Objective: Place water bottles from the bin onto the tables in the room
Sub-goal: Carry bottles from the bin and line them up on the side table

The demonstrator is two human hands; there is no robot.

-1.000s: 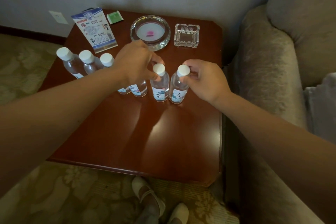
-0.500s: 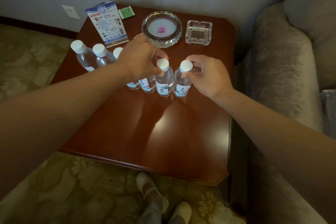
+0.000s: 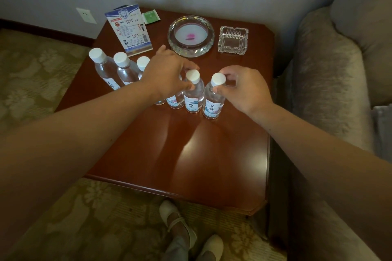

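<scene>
Head view: bottle (image 3: 212, 103) in right hand (image 3: 246, 89)

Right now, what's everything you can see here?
Water bottles: six, it seems, clear with white caps, in a row across the table.
Table: one, reddish-brown, beside the armchair.
Glass dish: one, clear and round, back of the table.
Ashtray: one, clear glass, right of the dish.
Card: one, blue and white, standing back left.
Packet: one, green, behind the card.
Wall socket: one, white, back left.
Armchair: one, grey-beige, right side.
Carpet: one, beige patterned, on the floor.
Shoes: two, white, below the table's near edge.
Left hand: one, curled over the middle bottles.
Right hand: one, pinching the rightmost bottle's top.
</scene>
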